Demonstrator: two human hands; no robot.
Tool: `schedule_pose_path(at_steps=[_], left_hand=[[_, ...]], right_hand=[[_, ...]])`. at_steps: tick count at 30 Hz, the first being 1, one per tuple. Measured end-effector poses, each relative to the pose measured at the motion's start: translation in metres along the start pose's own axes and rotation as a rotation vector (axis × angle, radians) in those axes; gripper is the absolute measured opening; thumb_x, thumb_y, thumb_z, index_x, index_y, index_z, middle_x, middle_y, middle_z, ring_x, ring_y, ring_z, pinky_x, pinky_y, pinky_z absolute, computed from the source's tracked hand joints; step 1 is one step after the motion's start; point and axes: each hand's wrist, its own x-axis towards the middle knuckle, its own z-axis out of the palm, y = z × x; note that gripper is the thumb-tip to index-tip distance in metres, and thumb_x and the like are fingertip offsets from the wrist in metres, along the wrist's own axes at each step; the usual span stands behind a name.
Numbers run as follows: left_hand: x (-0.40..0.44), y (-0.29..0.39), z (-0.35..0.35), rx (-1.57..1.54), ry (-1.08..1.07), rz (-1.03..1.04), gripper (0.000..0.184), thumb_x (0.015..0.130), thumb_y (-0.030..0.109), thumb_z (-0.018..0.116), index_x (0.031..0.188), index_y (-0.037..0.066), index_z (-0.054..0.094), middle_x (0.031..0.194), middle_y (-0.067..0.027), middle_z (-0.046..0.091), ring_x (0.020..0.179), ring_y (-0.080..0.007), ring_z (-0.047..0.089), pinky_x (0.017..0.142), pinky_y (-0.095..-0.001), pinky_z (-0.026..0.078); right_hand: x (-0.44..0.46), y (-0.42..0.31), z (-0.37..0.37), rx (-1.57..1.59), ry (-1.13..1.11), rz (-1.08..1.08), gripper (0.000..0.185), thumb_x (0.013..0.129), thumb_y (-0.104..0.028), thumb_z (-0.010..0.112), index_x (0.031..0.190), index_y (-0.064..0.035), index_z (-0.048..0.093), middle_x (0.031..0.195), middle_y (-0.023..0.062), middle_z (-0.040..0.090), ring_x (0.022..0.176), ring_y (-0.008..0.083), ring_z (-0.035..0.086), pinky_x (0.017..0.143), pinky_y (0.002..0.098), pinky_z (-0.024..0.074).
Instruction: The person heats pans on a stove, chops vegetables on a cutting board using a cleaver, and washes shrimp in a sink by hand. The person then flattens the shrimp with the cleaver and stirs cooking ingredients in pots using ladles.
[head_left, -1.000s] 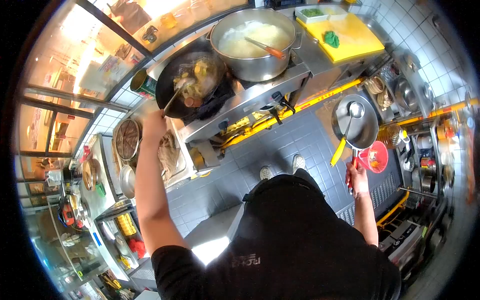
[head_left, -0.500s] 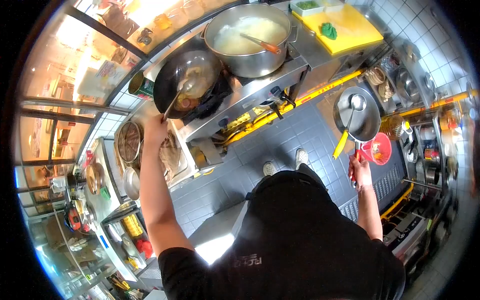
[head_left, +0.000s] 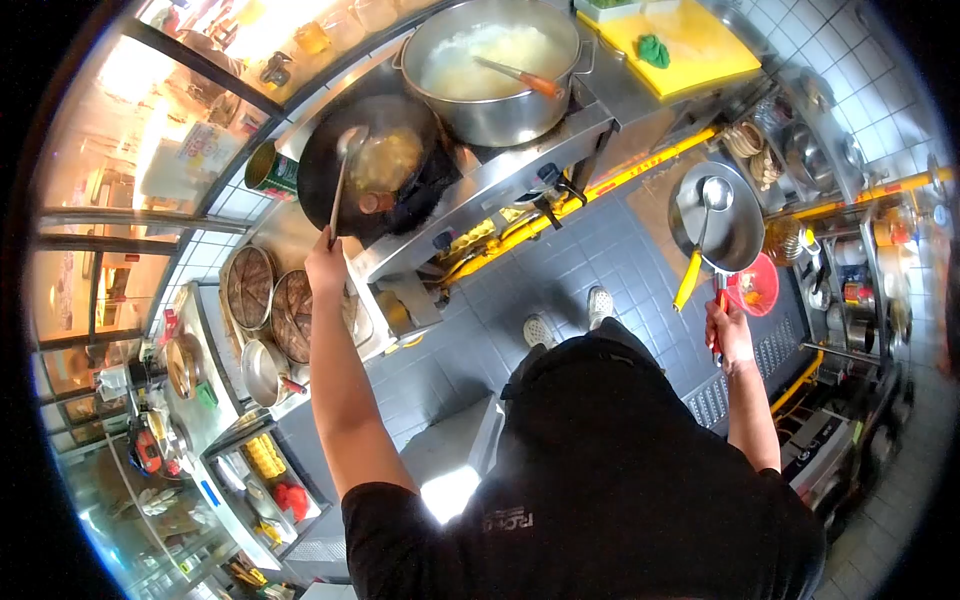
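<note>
My left hand (head_left: pixel 325 262) is closed around the handle of a ladle (head_left: pixel 342 190), whose bowl is over the left side of a dark wok (head_left: pixel 318 150). Yellowish food in liquid (head_left: pixel 388 158) lies in the wok, beside the ladle's bowl. On the other side, my right hand (head_left: pixel 733 335) grips the red handle of a frying pan (head_left: pixel 741 238), held out above the floor. A second ladle with a yellow handle (head_left: pixel 688 282) rests in that pan, its handle hanging over the rim. A red plastic bowl (head_left: pixel 768 293) with food bits sits just beyond the pan, partly covered by it.
A large steaming pot (head_left: pixel 500 118) stands on the stove right of the wok, a wooden-handled utensil (head_left: pixel 538 84) across it. Farther right lies a yellow cutting board (head_left: pixel 695 55) with a green cloth-like item (head_left: pixel 653 51). Round dark-bottomed pans (head_left: pixel 250 288) lie left of my left arm.
The ladle in my left hand has swung up and left, away from the food in the wok. My right hand and the frying pan have barely moved.
</note>
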Motion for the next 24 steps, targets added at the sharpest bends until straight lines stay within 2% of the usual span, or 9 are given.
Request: schedule_pose_path(at_steps=[2,5,6,9,15,18,21,23,24], left_hand=[[-0.004,-0.002,0.004,0.065,-0.014,0.086,0.043,0.093,0.014,0.062,0.136,0.010,0.061,0.105,-0.0253,0.070,0.097,-0.0396,0.069,0.082,-0.0457,0.054],[-0.019,-0.001,-0.012,0.338,-0.088,0.144,0.048,0.091,0.013,0.063,0.138,0.018,0.059,0.097,-0.0236,0.070,0.090,-0.0413,0.068,0.076,-0.0487,0.054],[-0.025,-0.011,-0.014,0.296,-0.108,0.134,0.050,0.091,0.016,0.064,0.140,0.028,0.057,0.097,-0.0217,0.068,0.083,-0.0432,0.067,0.072,-0.0523,0.054],[-0.037,-0.038,-0.016,0.388,-0.042,0.213,0.047,0.092,0.018,0.063,0.138,0.025,0.057,0.103,-0.0210,0.066,0.086,-0.0417,0.067,0.072,-0.0517,0.054],[-0.047,-0.041,-0.008,0.387,-0.083,0.065,0.045,0.091,0.022,0.065,0.136,0.018,0.058,0.104,-0.0207,0.065,0.088,-0.0414,0.067,0.073,-0.0506,0.055],[-0.050,-0.035,-0.011,0.391,-0.051,0.061,0.045,0.091,0.023,0.066,0.134,0.015,0.059,0.104,-0.0209,0.065,0.091,-0.0415,0.066,0.077,-0.0509,0.054],[-0.062,-0.021,-0.024,0.416,0.032,0.131,0.047,0.091,0.025,0.067,0.134,0.009,0.058,0.109,-0.0218,0.064,0.101,-0.0416,0.062,0.085,-0.0507,0.051],[-0.080,0.007,-0.019,0.532,0.399,0.311,0.052,0.091,0.025,0.069,0.134,-0.001,0.056,0.121,-0.0235,0.060,0.111,-0.0423,0.056,0.093,-0.0495,0.048],[-0.090,0.020,-0.009,0.490,0.448,0.306,0.049,0.090,0.022,0.070,0.133,-0.001,0.058,0.122,-0.0230,0.059,0.110,-0.0414,0.057,0.093,-0.0492,0.047]], right_hand=[[-0.002,-0.004,0.004,0.062,-0.001,-0.015,0.016,0.097,-0.019,0.061,0.094,-0.0052,0.054,0.062,0.0003,0.050,0.044,0.0102,0.046,0.040,0.0251,0.0384],[-0.006,-0.011,0.010,0.088,-0.014,-0.025,0.015,0.097,-0.018,0.061,0.094,-0.0058,0.053,0.063,0.0001,0.049,0.044,0.0101,0.046,0.040,0.0250,0.0387],[-0.007,-0.013,0.010,0.087,-0.019,-0.028,0.015,0.097,-0.018,0.061,0.093,-0.0061,0.053,0.063,0.0000,0.049,0.044,0.0101,0.046,0.040,0.0250,0.0389],[-0.004,-0.009,0.012,0.113,-0.010,-0.006,0.014,0.097,-0.018,0.061,0.094,-0.0062,0.053,0.063,-0.0001,0.049,0.044,0.0101,0.046,0.040,0.0250,0.0385],[0.006,-0.009,0.012,0.053,-0.039,-0.003,0.015,0.097,-0.019,0.060,0.094,-0.0065,0.053,0.061,-0.0003,0.048,0.044,0.0104,0.046,0.040,0.0252,0.0378],[0.007,-0.013,0.010,0.036,-0.040,-0.015,0.016,0.098,-0.020,0.060,0.094,-0.0065,0.054,0.060,-0.0003,0.049,0.044,0.0102,0.045,0.040,0.0249,0.0375],[0.010,-0.014,0.006,0.022,-0.033,-0.011,0.016,0.097,-0.021,0.061,0.095,-0.0061,0.054,0.060,-0.0002,0.049,0.044,0.0099,0.045,0.041,0.0245,0.0373],[0.011,-0.010,0.002,0.055,-0.026,-0.009,0.018,0.098,-0.022,0.061,0.096,-0.0056,0.055,0.061,-0.0008,0.049,0.044,0.0091,0.045,0.042,0.0240,0.0376],[0.011,-0.010,0.001,0.064,-0.022,-0.008,0.018,0.098,-0.022,0.062,0.096,-0.0057,0.055,0.061,-0.0008,0.049,0.044,0.0089,0.045,0.042,0.0239,0.0376]])
